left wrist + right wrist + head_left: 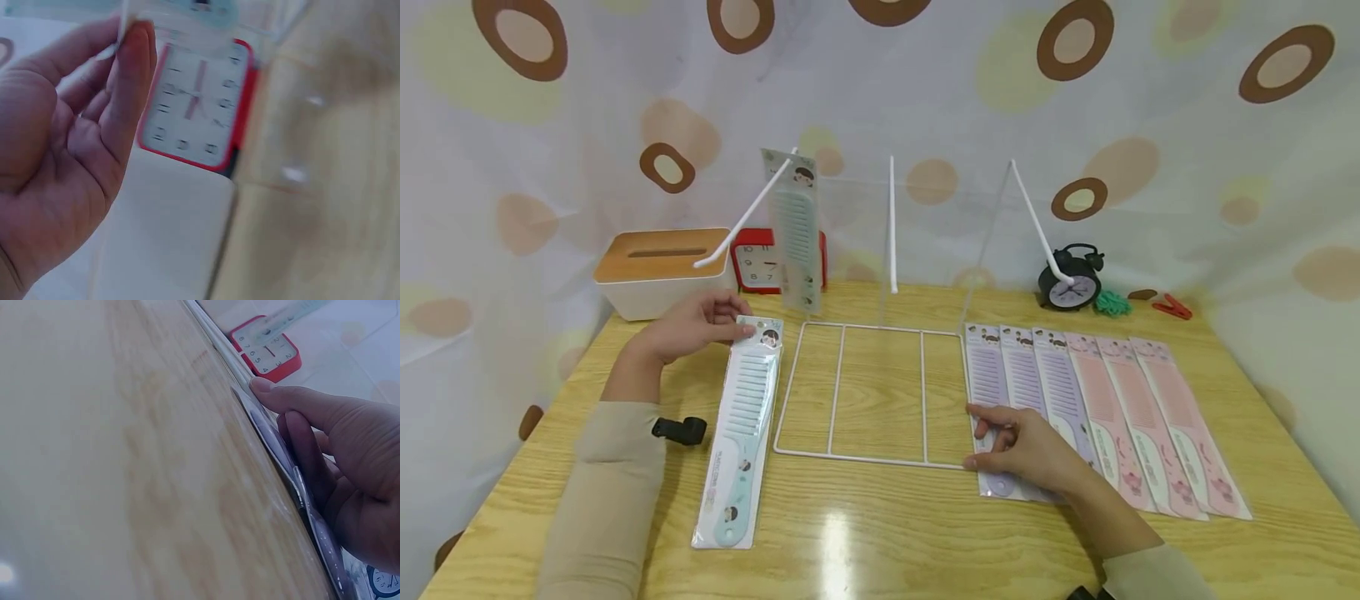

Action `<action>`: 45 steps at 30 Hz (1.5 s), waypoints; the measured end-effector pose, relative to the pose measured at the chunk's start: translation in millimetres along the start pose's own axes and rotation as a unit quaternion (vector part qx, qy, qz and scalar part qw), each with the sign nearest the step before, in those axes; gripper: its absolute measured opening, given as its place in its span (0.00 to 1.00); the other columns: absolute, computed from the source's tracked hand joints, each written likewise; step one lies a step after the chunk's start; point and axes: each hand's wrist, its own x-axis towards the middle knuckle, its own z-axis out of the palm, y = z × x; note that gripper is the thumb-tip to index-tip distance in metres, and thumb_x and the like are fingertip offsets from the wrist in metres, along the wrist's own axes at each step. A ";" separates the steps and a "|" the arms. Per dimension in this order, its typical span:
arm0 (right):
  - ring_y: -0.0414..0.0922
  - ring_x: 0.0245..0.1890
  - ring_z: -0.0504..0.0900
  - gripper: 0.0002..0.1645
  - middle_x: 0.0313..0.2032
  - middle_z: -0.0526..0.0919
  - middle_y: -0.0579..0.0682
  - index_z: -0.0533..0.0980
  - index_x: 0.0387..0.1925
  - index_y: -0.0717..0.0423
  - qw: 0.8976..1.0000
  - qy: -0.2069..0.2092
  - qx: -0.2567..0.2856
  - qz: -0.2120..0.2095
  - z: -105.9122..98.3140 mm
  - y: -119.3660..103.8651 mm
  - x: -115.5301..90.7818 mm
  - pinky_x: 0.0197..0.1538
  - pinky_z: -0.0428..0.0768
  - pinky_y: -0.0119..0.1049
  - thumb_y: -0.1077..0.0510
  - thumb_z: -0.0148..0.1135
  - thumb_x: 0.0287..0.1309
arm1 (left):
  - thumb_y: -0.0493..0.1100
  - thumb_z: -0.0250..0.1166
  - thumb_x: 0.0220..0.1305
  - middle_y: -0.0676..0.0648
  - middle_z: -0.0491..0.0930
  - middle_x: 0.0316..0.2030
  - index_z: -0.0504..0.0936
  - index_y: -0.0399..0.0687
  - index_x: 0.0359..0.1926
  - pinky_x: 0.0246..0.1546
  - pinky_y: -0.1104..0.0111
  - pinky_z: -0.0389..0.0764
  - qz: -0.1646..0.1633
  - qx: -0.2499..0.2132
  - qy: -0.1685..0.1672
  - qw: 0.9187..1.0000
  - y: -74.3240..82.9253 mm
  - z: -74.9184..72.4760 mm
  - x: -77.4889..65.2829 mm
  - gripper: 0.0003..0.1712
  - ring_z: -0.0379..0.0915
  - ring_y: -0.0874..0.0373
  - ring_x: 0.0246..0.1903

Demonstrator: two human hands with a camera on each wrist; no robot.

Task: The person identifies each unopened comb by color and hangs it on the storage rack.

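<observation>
My left hand [696, 325] pinches the top edge of a packaged light-blue comb [741, 425], left of a white wire rack [880, 458]. In the left wrist view, thumb and fingertips [134, 47] meet on the package's edge. My right hand [1026, 446] holds the rack's front right corner, with thumb and index finger on its base wire and the other fingers curled. Three white prongs rise over the base; another packaged light-blue comb [797, 233] hangs on the left prong. Beside the right hand lie packaged purple combs [1018, 367], partly covered by it.
Packaged pink combs [1150, 425] lie in a row at the right. Along the back stand a wood-lidded tissue box [662, 283], a red clock [756, 267] and a black alarm clock [1070, 283]. A green coil [1112, 304] and a red clip [1172, 307] lie behind the combs.
</observation>
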 end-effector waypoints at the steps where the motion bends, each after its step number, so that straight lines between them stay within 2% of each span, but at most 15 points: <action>1: 0.36 0.22 0.70 0.51 0.41 0.81 0.52 0.71 0.68 0.59 1.000 0.000 0.001 0.001 -0.1 0.1 -0.1 0.24 0.68 0.28 0.49 0.82 0.43 | 0.41 0.69 0.64 0.47 0.82 0.36 0.79 0.36 0.48 0.40 0.64 0.84 0.014 -0.004 -0.002 1.000 6.5 -1.0 -3.7 0.16 0.79 0.58 0.34; 5: 0.35 0.22 0.70 0.50 0.40 0.81 0.52 0.71 0.68 0.60 1.000 0.001 0.000 -0.006 -0.3 0.4 1.0 0.24 0.68 0.28 0.50 0.82 0.43 | 0.37 0.66 0.66 0.50 0.83 0.37 0.81 0.36 0.47 0.37 0.68 0.82 0.080 -0.022 -0.005 0.997 31.9 -5.2 -22.0 0.11 0.81 0.59 0.33; 8: 0.35 0.21 0.70 0.49 0.40 0.81 0.52 0.71 0.67 0.60 1.000 -0.002 -0.006 -0.014 -0.2 0.2 2.8 0.24 0.68 0.28 0.50 0.81 0.44 | 0.33 0.64 0.67 0.50 0.82 0.35 0.82 0.38 0.43 0.33 0.71 0.81 0.147 -0.054 -0.011 0.988 51.4 -6.0 -36.5 0.05 0.79 0.59 0.31; 11: 0.35 0.21 0.70 0.49 0.40 0.81 0.52 0.72 0.67 0.60 1.000 -0.003 -0.006 -0.010 -0.1 -0.5 3.0 0.24 0.68 0.28 0.49 0.81 0.43 | 0.27 0.60 0.67 0.51 0.79 0.35 0.81 0.39 0.39 0.31 0.72 0.79 0.223 -0.091 -0.030 0.970 71.1 -3.8 -47.8 0.06 0.76 0.60 0.31; 15: 0.35 0.21 0.69 0.50 0.40 0.81 0.52 0.72 0.67 0.59 1.000 0.000 0.000 -0.002 0.1 -1.2 1.6 0.23 0.66 0.28 0.50 0.82 0.42 | 0.19 0.57 0.62 0.50 0.77 0.34 0.79 0.35 0.37 0.32 0.72 0.76 0.329 -0.113 -0.029 0.937 95.1 2.9 -61.9 0.11 0.72 0.59 0.33; 17: 0.35 0.21 0.69 0.49 0.40 0.81 0.52 0.72 0.67 0.59 1.000 0.000 0.001 -0.003 0.3 -1.6 1.1 0.23 0.66 0.28 0.50 0.82 0.42 | 0.18 0.57 0.60 0.49 0.77 0.34 0.79 0.33 0.37 0.33 0.71 0.74 0.370 -0.120 -0.004 0.921 104.3 7.0 -70.2 0.11 0.71 0.58 0.34; 21: 0.35 0.21 0.69 0.50 0.40 0.81 0.53 0.72 0.67 0.60 1.000 -0.002 0.006 -0.004 0.8 -1.8 0.8 0.22 0.66 0.28 0.50 0.82 0.42 | 0.20 0.60 0.60 0.47 0.79 0.34 0.80 0.29 0.35 0.36 0.72 0.76 0.422 -0.160 0.066 0.890 119.4 14.2 -82.4 0.06 0.72 0.57 0.35; 25: 0.35 0.21 0.69 0.50 0.40 0.81 0.53 0.72 0.67 0.60 1.000 -0.003 0.008 -0.004 0.7 -1.4 0.8 0.23 0.66 0.28 0.50 0.82 0.42 | 0.22 0.64 0.59 0.44 0.80 0.34 0.81 0.28 0.34 0.34 0.74 0.77 0.447 -0.221 0.159 0.852 131.9 21.4 -85.7 0.03 0.72 0.55 0.36; 29: 0.35 0.21 0.69 0.50 0.40 0.81 0.53 0.72 0.67 0.60 1.000 -0.002 0.009 -0.003 0.6 -0.8 1.0 0.23 0.67 0.28 0.50 0.82 0.43 | 0.22 0.63 0.59 0.43 0.80 0.33 0.82 0.28 0.35 0.30 0.74 0.75 0.433 -0.278 0.233 0.825 139.6 26.8 -82.9 0.04 0.73 0.55 0.35; 32: 0.35 0.22 0.70 0.49 0.40 0.80 0.53 0.72 0.67 0.60 1.000 -0.002 0.009 -0.004 0.9 0.1 1.4 0.23 0.68 0.28 0.50 0.82 0.43 | 0.23 0.62 0.60 0.44 0.82 0.32 0.82 0.28 0.36 0.29 0.73 0.76 0.417 -0.296 0.263 0.818 142.0 28.3 -79.1 0.04 0.76 0.56 0.31; 35: 0.35 0.22 0.70 0.49 0.41 0.81 0.52 0.72 0.67 0.60 1.000 -0.003 0.005 -0.006 1.3 0.9 2.0 0.24 0.68 0.28 0.50 0.82 0.43 | 0.24 0.61 0.61 0.46 0.82 0.30 0.83 0.30 0.36 0.26 0.73 0.76 0.405 -0.290 0.274 0.822 142.6 29.3 -76.1 0.05 0.76 0.58 0.27; 38: 0.35 0.22 0.70 0.49 0.41 0.81 0.52 0.72 0.67 0.60 1.000 -0.003 0.002 -0.006 1.2 1.0 2.0 0.24 0.68 0.28 0.50 0.81 0.44 | 0.26 0.62 0.62 0.47 0.82 0.31 0.83 0.31 0.36 0.27 0.73 0.75 0.402 -0.278 0.266 0.831 141.1 30.5 -74.0 0.04 0.74 0.58 0.29; 40: 0.35 0.22 0.70 0.49 0.41 0.81 0.53 0.71 0.67 0.59 1.000 -0.003 0.003 -0.004 0.7 0.5 1.8 0.24 0.68 0.28 0.50 0.81 0.44 | 0.26 0.62 0.63 0.47 0.82 0.33 0.84 0.32 0.36 0.29 0.72 0.74 0.405 -0.283 0.256 0.831 139.6 30.7 -72.9 0.05 0.74 0.58 0.30; 42: 0.35 0.22 0.69 0.49 0.41 0.80 0.53 0.71 0.67 0.59 1.000 -0.003 0.003 -0.002 0.3 0.0 1.6 0.24 0.68 0.28 0.50 0.81 0.44 | 0.26 0.62 0.64 0.46 0.82 0.34 0.84 0.32 0.37 0.31 0.72 0.75 0.411 -0.298 0.239 0.828 137.7 30.1 -72.2 0.05 0.74 0.58 0.32; 45: 0.35 0.22 0.69 0.49 0.41 0.80 0.53 0.72 0.67 0.59 1.000 -0.002 0.001 -0.001 0.1 -0.6 1.5 0.24 0.68 0.28 0.50 0.81 0.43 | 0.24 0.59 0.65 0.44 0.82 0.35 0.84 0.30 0.38 0.32 0.72 0.77 0.416 -0.343 0.206 0.817 135.4 28.5 -71.2 0.08 0.75 0.57 0.33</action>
